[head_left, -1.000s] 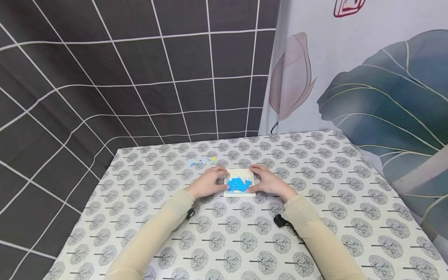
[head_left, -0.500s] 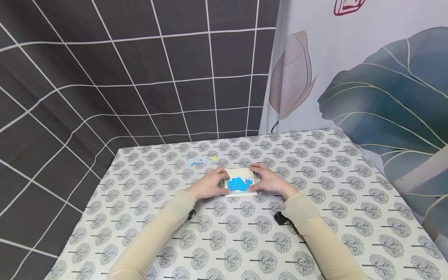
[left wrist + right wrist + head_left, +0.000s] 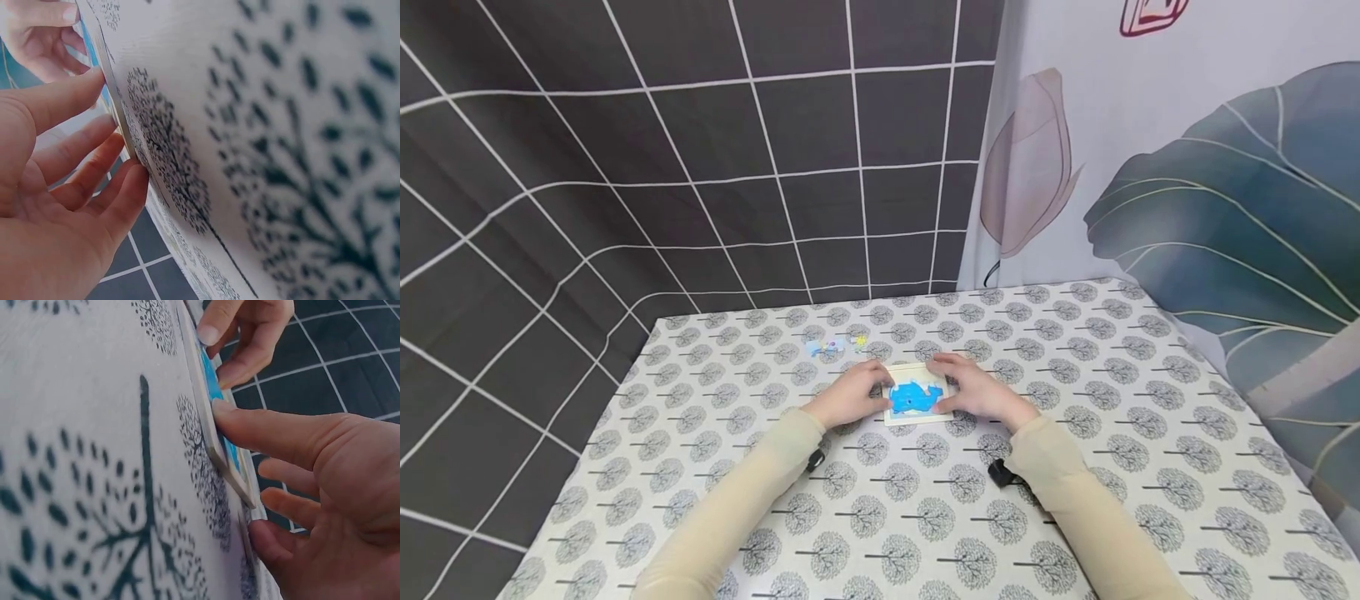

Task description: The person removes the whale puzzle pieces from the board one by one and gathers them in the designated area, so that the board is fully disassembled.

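A small pale wooden puzzle board (image 3: pixel 917 421) lies flat on the table, with a blue whale-like shape (image 3: pixel 913 398) in its recess. My left hand (image 3: pixel 852 394) grips the board's left side; in the left wrist view its thumb (image 3: pixel 62 100) touches the near edge and the other fingers rest along the side. My right hand (image 3: pixel 981 392) holds the right side, fingers at the far right corner. Its thumb (image 3: pixel 269 428) presses on the blue surface near the frame (image 3: pixel 215 456) in the right wrist view. The hands cover both side edges.
Several loose light-blue puzzle pieces (image 3: pixel 825 347) and a yellow one (image 3: pixel 861 340) lie beyond the board, to the left. A tree-print cloth (image 3: pixel 932 517) covers the table. A dark checked curtain (image 3: pixel 737 167) and a floral curtain (image 3: pixel 1037 167) hang behind.
My right fingertips have shifted slightly left along the board's far edge. The left hand stays at its side, and the loose pieces have not moved.
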The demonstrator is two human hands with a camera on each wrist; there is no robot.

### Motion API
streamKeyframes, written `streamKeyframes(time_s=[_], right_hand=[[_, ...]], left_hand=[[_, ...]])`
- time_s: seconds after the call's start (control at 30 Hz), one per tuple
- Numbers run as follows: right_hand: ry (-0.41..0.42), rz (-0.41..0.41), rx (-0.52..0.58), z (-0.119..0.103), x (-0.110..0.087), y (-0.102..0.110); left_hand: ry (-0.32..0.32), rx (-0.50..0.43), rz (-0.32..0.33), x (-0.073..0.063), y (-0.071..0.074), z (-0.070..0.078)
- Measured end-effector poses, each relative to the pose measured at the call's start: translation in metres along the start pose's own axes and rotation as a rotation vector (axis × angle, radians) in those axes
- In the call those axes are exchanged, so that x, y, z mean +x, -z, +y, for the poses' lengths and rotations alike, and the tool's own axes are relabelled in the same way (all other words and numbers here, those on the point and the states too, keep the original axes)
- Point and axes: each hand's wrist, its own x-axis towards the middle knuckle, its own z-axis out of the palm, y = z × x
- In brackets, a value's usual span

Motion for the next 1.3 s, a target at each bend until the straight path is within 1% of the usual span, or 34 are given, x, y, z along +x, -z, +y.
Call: streamKeyframes(time_s=[0.13,0.33,0.5,0.67,0.8,1.0,1.13,1.3], right_hand=[[0.063,-0.022,-0.059,-0.0003,-0.0016,-0.0002],[0.129,-0.068,-0.089,-0.0034,-0.0034,0.0027],[0.132,-0.085,-0.112,-0.0061,-0.0027,0.0043],[0.131,-0.096,-0.123,-0.0060,-0.0017,0.0039],[0.133,-0.098,-0.124,-0.0058,-0.0021,0.0033],[0.134,-0.096,-0.120,-0.0068,-0.0037,0.0029],[0.138,-0.096,-0.128,-0.0073,-0.0035,0.0027],[0.123,-0.093,-0.086,-0.0075,-0.0048,0.0020]], left_hand=[[0.012,-0.006,0.008,0.0020,-0.0018,-0.0006],[0.045,-0.012,0.021,0.0055,-0.0023,-0.0015],[0.054,-0.014,0.029,0.0058,-0.0002,0.0002],[0.077,-0.022,0.029,0.0045,0.0022,0.0048],[0.088,-0.023,0.030,0.0046,0.0018,0.0061],[0.080,-0.042,0.044,0.0054,-0.0002,0.0068],[0.099,-0.032,0.046,0.0056,-0.0017,0.0060],[0.087,-0.059,0.043,0.0040,-0.0029,0.0059]])
